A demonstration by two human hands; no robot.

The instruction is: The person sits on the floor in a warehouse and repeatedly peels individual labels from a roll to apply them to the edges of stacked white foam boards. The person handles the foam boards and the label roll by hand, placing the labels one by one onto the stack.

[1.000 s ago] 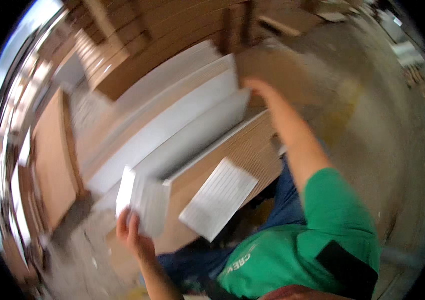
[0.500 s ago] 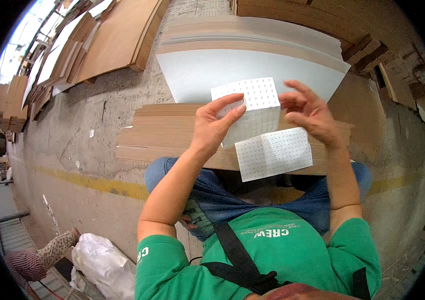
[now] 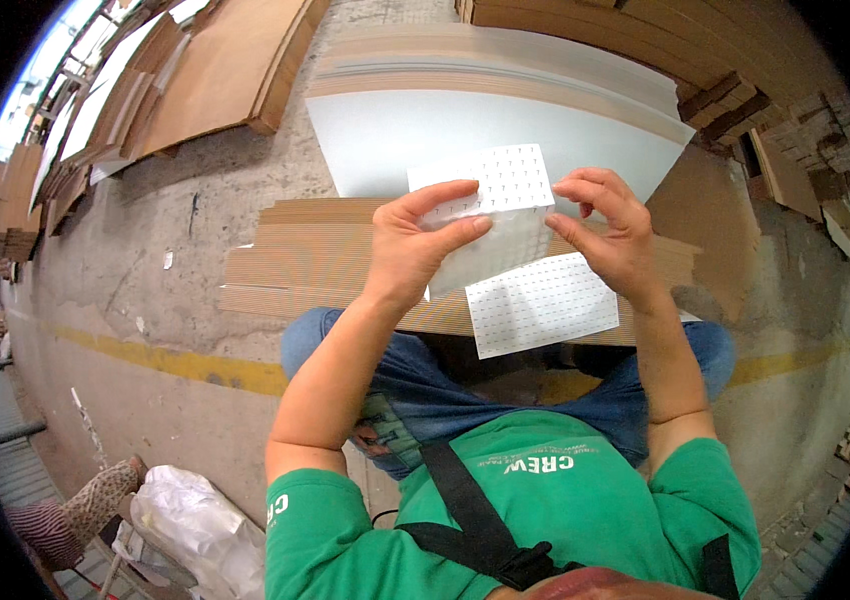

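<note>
My left hand [image 3: 408, 240] pinches a white sheet of small printed stickers [image 3: 515, 172], thumb below and fingers above. The sheet is bent over, its upper part showing rows of tiny dark marks and its lower part hanging pale. At the sheet's right corner is my right hand [image 3: 610, 225], thumb and forefinger curled in around the edge; whether a single sticker sits between them is too small to tell. Just below, a second white sheet with rows of small marks [image 3: 543, 305] lies on a stack of corrugated cardboard strips [image 3: 315, 250] in front of my knees.
Beyond the strips lies a stack of white-faced cardboard sheets [image 3: 395, 135]. Brown cardboard piles stand at the upper left [image 3: 215, 85] and upper right [image 3: 585, 20]. A white plastic sack [image 3: 200, 530] and part of another person [image 3: 55, 525] show at lower left. A yellow line [image 3: 165, 360] crosses the concrete floor.
My right hand has come in from just off the sheet to its right corner, its fingers drawing closer together. My left hand keeps its hold; the view has shifted slightly.
</note>
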